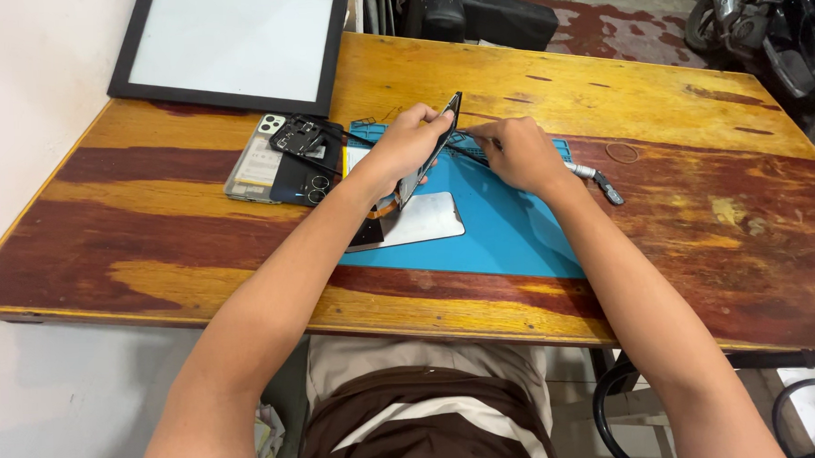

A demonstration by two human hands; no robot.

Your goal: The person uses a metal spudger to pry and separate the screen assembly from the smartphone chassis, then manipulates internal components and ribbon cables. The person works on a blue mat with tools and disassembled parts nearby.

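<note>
The left hand [405,146] pinches a thin dark phone panel [433,147], tilted up on edge above the blue work mat [507,230]. The right hand [518,153], at its 3 o'clock, is curled closed around a slim metal tool [595,177]. A white-faced phone body [416,220] lies flat at 6 o'clock; an opened phone [279,161] sits at 9 o'clock on the wooden table [674,93].

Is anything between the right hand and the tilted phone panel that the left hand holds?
Nothing visible. The left hand holds the phone panel tilted on edge over the blue mat; the right hand sits just beside it, only a small open gap between.
</note>
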